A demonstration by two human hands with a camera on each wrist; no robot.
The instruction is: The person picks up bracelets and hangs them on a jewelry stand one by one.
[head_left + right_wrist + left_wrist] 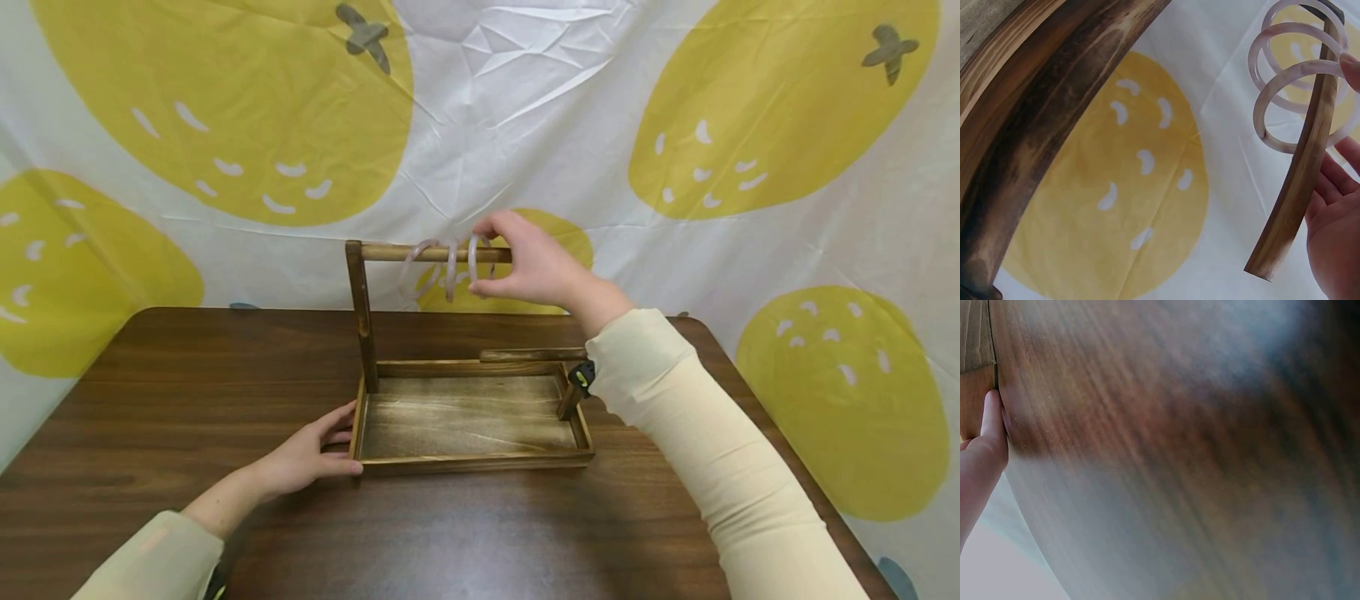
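A dark wooden bangle stand [362, 317] has a shallow tray base [480, 461] and two raised bars. On the upper bar [1300, 194] hang two pale lilac bangles [452, 271], upright and apart. My right hand [538, 265] pinches a third pale bangle [473, 260] between thumb and fingers, near the bar's free end. In the right wrist view, the bar passes through this bangle [1259, 119]. My left hand [303, 457] touches the tray's left side, thumb at the front left corner and fingers fairly straight. The left wrist view shows its thumb [994, 419] against the wood.
The stand's lower bar [525, 355] sits on a short post [567, 407] at the right, beneath my right forearm. Under everything is a brown wood-grain table [187, 367]. Behind its far edge hangs a white cloth with yellow fruit prints [240, 108].
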